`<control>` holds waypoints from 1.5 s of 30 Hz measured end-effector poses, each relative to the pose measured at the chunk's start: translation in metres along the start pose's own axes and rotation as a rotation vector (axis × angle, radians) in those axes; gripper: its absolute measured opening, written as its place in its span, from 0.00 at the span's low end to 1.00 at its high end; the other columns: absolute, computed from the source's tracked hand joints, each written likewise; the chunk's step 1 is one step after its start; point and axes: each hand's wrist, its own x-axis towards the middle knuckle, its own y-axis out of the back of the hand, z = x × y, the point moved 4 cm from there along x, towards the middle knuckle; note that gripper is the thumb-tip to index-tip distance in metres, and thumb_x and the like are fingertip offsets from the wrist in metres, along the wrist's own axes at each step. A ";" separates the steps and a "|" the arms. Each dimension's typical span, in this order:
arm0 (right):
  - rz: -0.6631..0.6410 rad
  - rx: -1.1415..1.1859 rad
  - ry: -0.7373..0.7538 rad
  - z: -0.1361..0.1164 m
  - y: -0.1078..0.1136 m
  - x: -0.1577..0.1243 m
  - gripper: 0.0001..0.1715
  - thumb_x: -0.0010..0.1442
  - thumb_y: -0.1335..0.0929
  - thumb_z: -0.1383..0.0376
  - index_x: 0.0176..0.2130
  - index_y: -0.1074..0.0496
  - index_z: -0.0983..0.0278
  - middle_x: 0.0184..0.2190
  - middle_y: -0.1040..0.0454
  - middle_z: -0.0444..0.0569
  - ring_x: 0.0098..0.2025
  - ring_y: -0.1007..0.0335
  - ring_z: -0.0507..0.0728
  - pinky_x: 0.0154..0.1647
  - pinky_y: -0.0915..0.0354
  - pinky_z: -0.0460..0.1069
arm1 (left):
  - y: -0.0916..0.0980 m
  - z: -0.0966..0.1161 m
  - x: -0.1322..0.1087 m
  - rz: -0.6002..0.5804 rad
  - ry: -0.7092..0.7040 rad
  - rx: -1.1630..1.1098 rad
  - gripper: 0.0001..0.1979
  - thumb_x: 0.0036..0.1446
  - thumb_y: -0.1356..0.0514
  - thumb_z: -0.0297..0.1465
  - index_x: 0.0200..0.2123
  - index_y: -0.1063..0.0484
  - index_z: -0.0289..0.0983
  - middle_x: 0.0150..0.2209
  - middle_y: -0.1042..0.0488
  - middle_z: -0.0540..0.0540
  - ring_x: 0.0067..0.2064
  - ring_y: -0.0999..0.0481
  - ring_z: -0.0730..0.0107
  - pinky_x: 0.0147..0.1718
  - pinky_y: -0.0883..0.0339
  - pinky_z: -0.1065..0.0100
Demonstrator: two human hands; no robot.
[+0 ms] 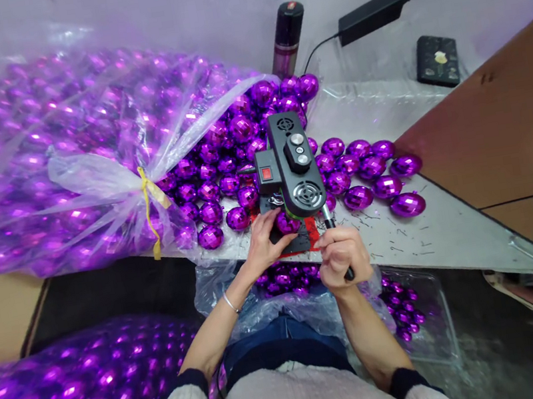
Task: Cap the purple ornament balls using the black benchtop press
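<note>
My left hand [263,239] has its thumb and fingers closed around a shiny purple faceted bauble [287,221], held on the base of a small black press machine [297,161]. The machine's round-ended head, with vents and silver knobs on top, covers part of that bauble. Wrapped in my right hand [343,256] is the lever handle [328,216], a metal rod with a black grip that sticks out below my fist. Loose purple baubles [240,129] crowd the left side of the machine, and several more [371,167] lie to its right.
A big clear bag of purple baubles [96,118], tied with yellow string, fills the left. Behind stand a dark spray can [288,37], a power adapter [371,15] and a black box [437,60]. Cardboard [494,103] borders the right. A clear bin [436,314] sits below.
</note>
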 end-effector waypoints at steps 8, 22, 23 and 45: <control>0.050 0.067 0.008 0.015 -0.005 -0.020 0.19 0.73 0.41 0.60 0.29 0.35 0.58 0.27 0.30 0.43 0.26 0.29 0.53 0.31 0.26 0.54 | 0.002 0.000 0.000 -0.009 0.025 -0.020 0.33 0.58 0.32 0.47 0.62 0.31 0.40 0.58 0.25 0.36 0.61 0.26 0.50 0.62 0.34 0.48; 0.081 0.098 -0.052 0.002 -0.006 -0.001 0.20 0.72 0.41 0.64 0.27 0.37 0.60 0.25 0.33 0.42 0.26 0.32 0.51 0.27 0.34 0.49 | 0.002 -0.001 0.003 0.007 -0.004 -0.023 0.32 0.58 0.32 0.48 0.60 0.30 0.40 0.56 0.24 0.37 0.60 0.25 0.50 0.62 0.33 0.47; 0.072 0.095 -0.087 -0.003 -0.005 0.007 0.20 0.72 0.40 0.65 0.26 0.37 0.60 0.24 0.34 0.42 0.26 0.33 0.51 0.25 0.36 0.49 | 0.002 -0.001 0.003 0.009 -0.009 -0.024 0.32 0.58 0.32 0.48 0.60 0.30 0.39 0.56 0.24 0.36 0.60 0.25 0.50 0.61 0.33 0.48; 0.039 0.038 -0.100 -0.018 -0.001 0.031 0.20 0.70 0.38 0.68 0.25 0.37 0.61 0.24 0.32 0.43 0.27 0.32 0.51 0.26 0.39 0.50 | 0.020 0.040 -0.081 0.102 -0.342 0.271 0.38 0.57 0.40 0.60 0.57 0.27 0.36 0.47 0.19 0.35 0.48 0.19 0.54 0.48 0.28 0.57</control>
